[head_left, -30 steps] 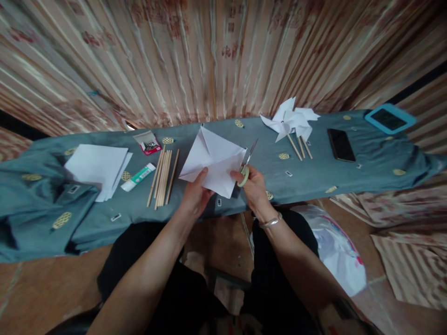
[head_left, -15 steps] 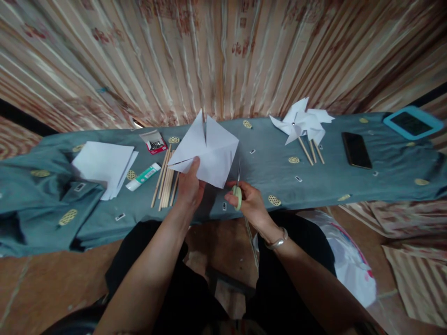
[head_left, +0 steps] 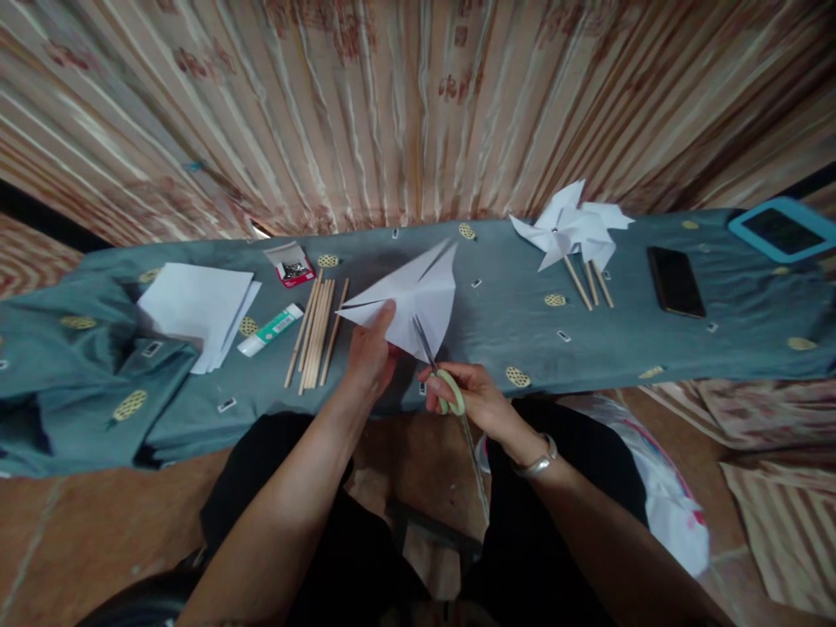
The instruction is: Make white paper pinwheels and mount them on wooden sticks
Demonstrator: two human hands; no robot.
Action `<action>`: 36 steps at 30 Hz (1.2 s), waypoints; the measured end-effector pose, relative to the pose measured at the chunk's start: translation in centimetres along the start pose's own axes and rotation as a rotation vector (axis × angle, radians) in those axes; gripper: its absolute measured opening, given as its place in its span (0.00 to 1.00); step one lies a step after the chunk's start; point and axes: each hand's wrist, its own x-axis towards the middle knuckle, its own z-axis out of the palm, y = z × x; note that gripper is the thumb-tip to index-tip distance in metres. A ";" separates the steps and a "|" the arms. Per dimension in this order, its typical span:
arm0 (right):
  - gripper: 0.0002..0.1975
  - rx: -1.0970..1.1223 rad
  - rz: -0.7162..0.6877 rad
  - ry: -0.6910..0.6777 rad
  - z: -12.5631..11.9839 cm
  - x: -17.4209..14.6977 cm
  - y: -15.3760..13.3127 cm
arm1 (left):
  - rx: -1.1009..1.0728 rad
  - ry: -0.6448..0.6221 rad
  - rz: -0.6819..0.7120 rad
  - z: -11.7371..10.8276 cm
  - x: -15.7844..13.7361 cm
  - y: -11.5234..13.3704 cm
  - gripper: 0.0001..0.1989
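Note:
My left hand (head_left: pixel 374 350) pinches a white sheet of paper (head_left: pixel 408 292) with its thumb on top and its fingers underneath. Slits run into the paper from its left corner and its upper right corner. In my right hand (head_left: pixel 467 392) is a pair of scissors (head_left: pixel 450 394) with pale green handles, my fingers in the loops. The blades lie over the lower edge of the paper and point up toward its middle. Left of my left hand, several thin wooden sticks (head_left: pixel 317 335) lie side by side on the cloth.
A glue tube (head_left: pixel 271 329), an open red-and-white box (head_left: pixel 291 266) of small metal pieces and a paper stack (head_left: pixel 192 300) lie left. Paper pinwheels (head_left: pixel 562 226) on sticks, a phone (head_left: pixel 677 281) and a blue-framed tablet (head_left: pixel 784 229) lie right. A patterned curtain (head_left: pixel 418 104) hangs behind.
The paper has turned and tilted in my left hand, moving slightly right. My right hand has brought the scissors left, from beside the paper to over its lower edge.

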 end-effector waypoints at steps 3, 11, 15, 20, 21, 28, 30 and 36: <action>0.24 0.005 0.046 -0.054 0.0 -0.2 -0.2 | -0.032 -0.008 0.024 -0.2 0.6 1.2 0.06; 0.24 -0.113 0.141 -0.138 -0.3 -1.4 -0.7 | -0.188 0.049 0.153 -0.7 1.4 3.7 0.16; 0.24 -0.117 0.089 -0.100 -0.4 -1.6 -1.0 | -0.176 0.060 0.107 -0.4 1.1 3.8 0.15; 0.24 -0.106 0.036 -0.066 -0.3 -1.4 -1.4 | -0.164 0.035 0.015 -0.3 0.7 3.0 0.11; 0.24 -0.101 0.031 -0.062 -0.2 -1.4 -1.4 | -0.162 0.033 -0.006 -0.3 0.7 2.9 0.10; 0.24 -0.084 -0.007 -0.061 -0.3 -1.1 -0.9 | -0.150 0.056 -0.057 0.2 0.2 2.3 0.12; 0.24 -0.084 -0.009 -0.062 -0.3 -1.1 -0.9 | -0.154 0.070 -0.069 0.2 0.2 2.3 0.12; 0.24 -0.062 0.008 -0.038 -0.2 -1.1 -0.9 | -0.143 0.049 -0.065 0.0 0.3 1.9 0.11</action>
